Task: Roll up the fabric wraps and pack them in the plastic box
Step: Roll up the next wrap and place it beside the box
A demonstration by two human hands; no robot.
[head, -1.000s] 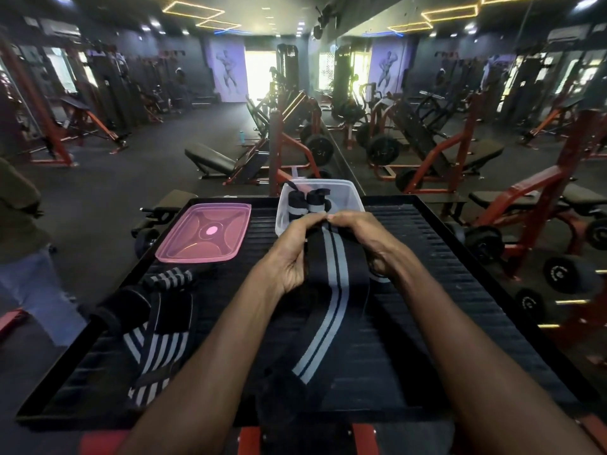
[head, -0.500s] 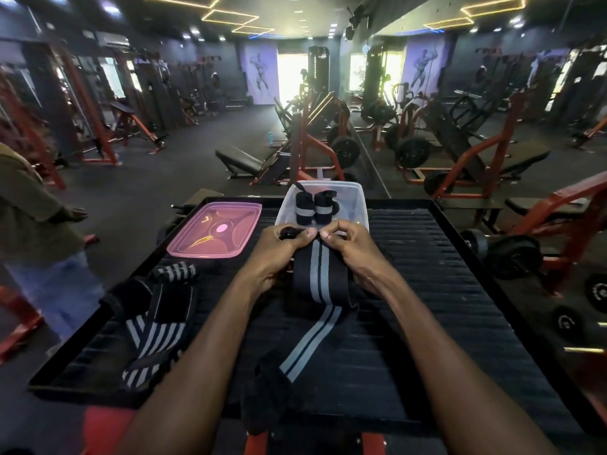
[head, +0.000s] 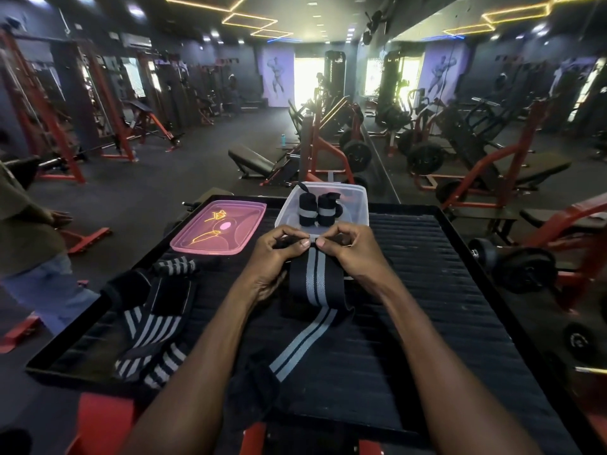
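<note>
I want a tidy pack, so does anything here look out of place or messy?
Nothing damaged or spilled. The loose wraps lie in a tangled heap at the platform's left edge, not yet rolled. The pink lid lies apart from the plastic box, which holds two rolled wraps. Both hands pinch the striped wrap at its far end.

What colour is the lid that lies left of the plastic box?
Translucent pink; the lid shows best in the head view.
</note>
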